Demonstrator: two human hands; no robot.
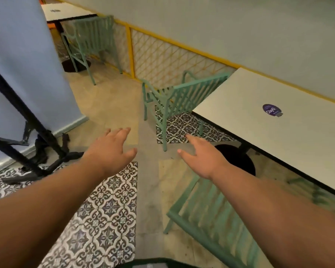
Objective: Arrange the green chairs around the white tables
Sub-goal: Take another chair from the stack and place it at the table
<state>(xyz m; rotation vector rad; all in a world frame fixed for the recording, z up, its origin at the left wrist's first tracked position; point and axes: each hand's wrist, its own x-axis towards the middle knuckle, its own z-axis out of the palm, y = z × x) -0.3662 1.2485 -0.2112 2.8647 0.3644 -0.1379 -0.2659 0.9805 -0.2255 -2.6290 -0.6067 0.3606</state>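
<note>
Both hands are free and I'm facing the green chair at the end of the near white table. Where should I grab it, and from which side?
Probably grip the top rail of the green chair's slatted backrest, one hand toward each end, coming from the near side. The backrest sits against the white table's end and the seat faces away, so the rail is the closest continuous bar. Left hand and right hand are open, touching nothing.

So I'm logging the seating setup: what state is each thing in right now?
Left hand: open, empty.
Right hand: open, empty.
Middle chair: upright, back against the near table's end.
Near table: upright, round sticker on top.
Far chair: upright, beside the far table.
Nearest chair: upright, partly under the near table.
</note>
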